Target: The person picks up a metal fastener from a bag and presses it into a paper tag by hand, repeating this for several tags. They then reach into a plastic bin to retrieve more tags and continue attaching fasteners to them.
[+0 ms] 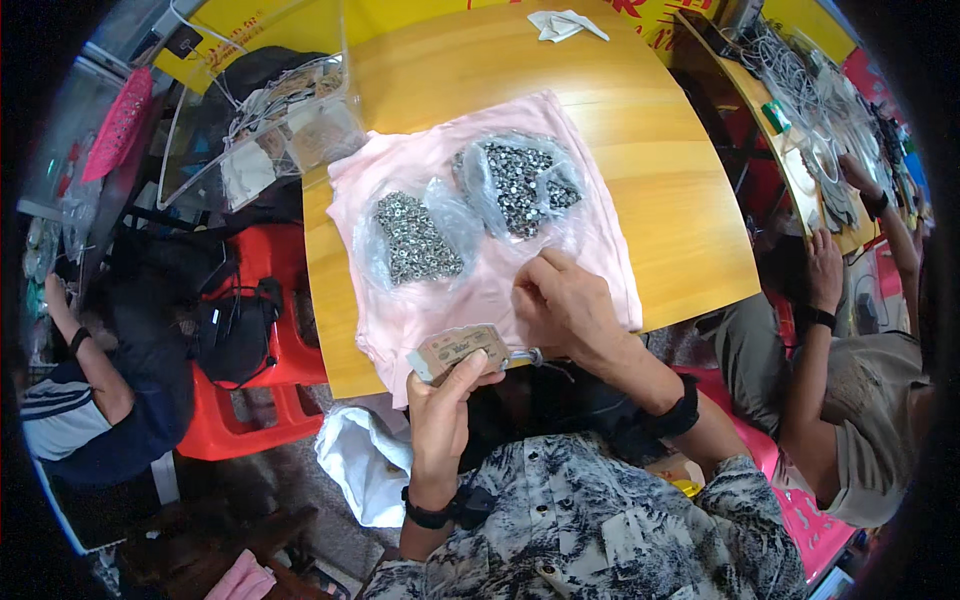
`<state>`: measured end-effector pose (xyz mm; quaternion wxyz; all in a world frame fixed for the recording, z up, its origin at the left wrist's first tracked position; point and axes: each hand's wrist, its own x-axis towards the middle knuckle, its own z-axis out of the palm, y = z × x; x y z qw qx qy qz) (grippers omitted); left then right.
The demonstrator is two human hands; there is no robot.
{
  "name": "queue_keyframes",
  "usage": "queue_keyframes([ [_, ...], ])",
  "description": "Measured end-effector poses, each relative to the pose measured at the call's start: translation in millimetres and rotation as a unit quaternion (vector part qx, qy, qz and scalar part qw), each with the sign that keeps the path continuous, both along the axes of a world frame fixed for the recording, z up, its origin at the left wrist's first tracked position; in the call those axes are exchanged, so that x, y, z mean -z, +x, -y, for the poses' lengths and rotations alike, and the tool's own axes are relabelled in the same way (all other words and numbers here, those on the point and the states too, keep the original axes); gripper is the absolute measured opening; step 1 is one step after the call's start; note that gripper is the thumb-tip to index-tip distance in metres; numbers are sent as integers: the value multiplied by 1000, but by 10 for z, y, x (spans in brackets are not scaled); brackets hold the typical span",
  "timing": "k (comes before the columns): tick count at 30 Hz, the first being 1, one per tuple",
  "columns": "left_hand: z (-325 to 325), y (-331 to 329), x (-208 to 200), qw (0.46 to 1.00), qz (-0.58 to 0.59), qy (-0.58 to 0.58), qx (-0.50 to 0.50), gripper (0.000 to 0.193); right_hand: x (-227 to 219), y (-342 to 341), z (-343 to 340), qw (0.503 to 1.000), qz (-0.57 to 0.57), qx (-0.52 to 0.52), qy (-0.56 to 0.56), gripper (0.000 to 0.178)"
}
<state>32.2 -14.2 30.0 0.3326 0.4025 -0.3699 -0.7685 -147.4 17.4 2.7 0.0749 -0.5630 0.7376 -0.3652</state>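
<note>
My left hand (447,400) grips a flat brown piece with dark print and a pale grey edge (458,350), thumb on top. It looks like cardboard or a leather patch; I cannot tell which. To its right my right hand (572,300) hovers over the pink cloth (490,310), its fingers curled together; whatever they may pinch is hidden. Just beyond that hand, a clear plastic bag of small dark and silver round metal pieces (522,185) lies opened out. Left of it, another opened bag holds small silver metal pieces (410,238).
The cloth covers part of a yellow wooden table (670,190). A clear bin of scraps (285,125) is at far left, a folded white paper (566,26) at the back. Red stools (235,410) stand left. One person (850,380) works at right, another (75,400) at left.
</note>
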Motion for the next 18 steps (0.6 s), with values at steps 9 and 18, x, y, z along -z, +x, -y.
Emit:
queue_keyframes([
  [9, 1, -32, -43, 999, -40, -7, -30, 25, -366, -60, -104, 821, 530, -147, 154, 16],
  [18, -6, -32, 15, 999, -33, -7, -30, 24, -288, -24, -134, 759, 618, -141, 150, 20],
])
